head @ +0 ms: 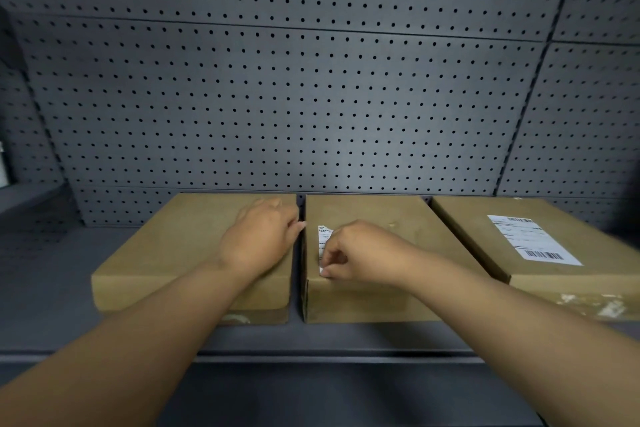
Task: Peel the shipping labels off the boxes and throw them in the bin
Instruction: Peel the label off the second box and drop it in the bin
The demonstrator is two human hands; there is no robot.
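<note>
So there were three flat cardboard boxes lined up side by side on a dark grey shelf [52,288], with a grey pegboard wall [311,97] right behind them. The left box [166,253] had a bare top from what showed. The left hand [259,239] was lying palm-down on it near its right edge, fingers loosely curled toward the gap between the boxes, grip not closed on anything as far as I could see.

The middle box [381,211] had a white shipping label [323,236] near its left edge, mostly covered by the right hand [360,253]. That hand's grip was pinched tight, thumb and fingertips closed on the label's near corner right by the box's front edge. Only a narrow strip of the label with some print on it showed past the knuckles, so couldn't tell how much of it was lifted.

The right box [519,239] had its own label [533,239] flat on top, barcodes visible, well apart from both hands. Its front face had some torn whitish residue [595,303].
</note>
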